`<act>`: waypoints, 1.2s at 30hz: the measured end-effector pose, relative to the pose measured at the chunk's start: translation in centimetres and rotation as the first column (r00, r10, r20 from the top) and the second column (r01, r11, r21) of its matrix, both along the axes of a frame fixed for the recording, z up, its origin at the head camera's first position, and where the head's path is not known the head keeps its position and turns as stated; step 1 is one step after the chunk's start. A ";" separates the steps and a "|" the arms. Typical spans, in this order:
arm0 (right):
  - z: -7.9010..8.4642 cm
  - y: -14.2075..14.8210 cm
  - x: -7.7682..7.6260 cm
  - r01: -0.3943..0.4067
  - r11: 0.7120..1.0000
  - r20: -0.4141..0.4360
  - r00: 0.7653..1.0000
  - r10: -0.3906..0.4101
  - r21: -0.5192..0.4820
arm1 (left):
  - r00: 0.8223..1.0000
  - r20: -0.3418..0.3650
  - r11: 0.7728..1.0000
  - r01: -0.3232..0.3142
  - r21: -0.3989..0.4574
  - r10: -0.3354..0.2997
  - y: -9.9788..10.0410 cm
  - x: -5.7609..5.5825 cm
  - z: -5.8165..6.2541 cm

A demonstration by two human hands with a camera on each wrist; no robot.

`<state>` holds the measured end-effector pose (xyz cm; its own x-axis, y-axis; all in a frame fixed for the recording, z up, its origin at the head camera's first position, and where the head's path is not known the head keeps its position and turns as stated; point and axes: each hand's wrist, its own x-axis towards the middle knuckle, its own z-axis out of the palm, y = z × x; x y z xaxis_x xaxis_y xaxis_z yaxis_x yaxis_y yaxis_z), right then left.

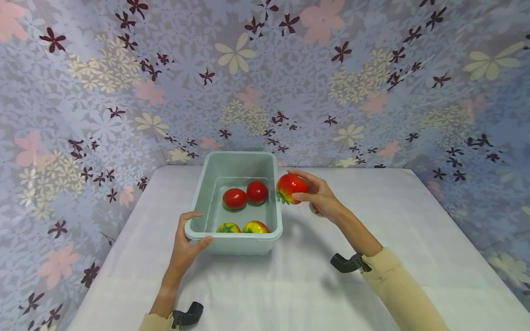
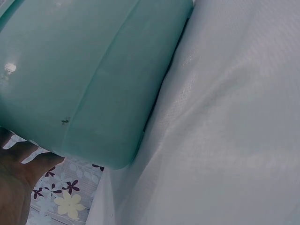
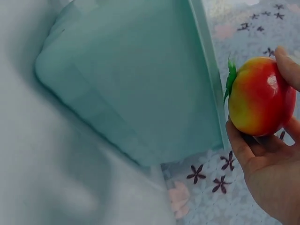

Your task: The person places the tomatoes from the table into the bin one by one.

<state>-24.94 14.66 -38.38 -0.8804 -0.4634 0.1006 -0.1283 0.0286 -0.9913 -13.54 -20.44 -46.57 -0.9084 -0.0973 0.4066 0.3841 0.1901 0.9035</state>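
Observation:
My right hand holds a red and yellow tomato with green leaves, just off the right rim of a pale green plastic bin. In the right wrist view the tomato sits between thumb and fingers, its leaves toward the bin wall. My left hand grips the bin's front left corner, thumb over the front rim and a finger over the left rim. Inside lie two red tomatoes, one beside the other, and two yellow-red ones partly hidden by the front wall.
Another tomato lies on the white-covered table, mostly hidden behind my right hand. Flower-patterned cloth rises at the back and both sides of the table. Each wrist wears a black strap mount.

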 end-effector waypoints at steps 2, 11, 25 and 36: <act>0.3 -0.5 0.0 -0.017 1.000 -0.023 1.000 0.017 -0.016 | 1.000 0.009 1.000 -0.004 -0.004 0.004 -0.1 0.1 0.0; 1.2 -1.9 -0.2 -0.072 0.995 -0.043 0.997 0.069 -0.070 | 0.999 0.029 1.000 -0.014 -0.005 0.014 -0.1 0.3 0.1; 1.4 -2.9 -0.2 -0.107 0.992 -0.073 0.992 0.102 -0.073 | 1.000 -0.003 1.000 0.022 0.004 -0.022 -0.1 0.2 0.1; 1.3 -3.6 -0.3 -0.134 0.990 -0.059 0.990 0.132 -0.043 | 1.000 0.013 1.000 0.019 0.001 -0.019 -0.1 0.2 0.2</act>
<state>-25.25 11.07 -37.11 -0.8036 -0.5697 0.1722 -0.1833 -0.0384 -0.9823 -13.36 -20.52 -46.34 -0.9153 -0.0799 0.3948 0.3760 0.1823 0.9085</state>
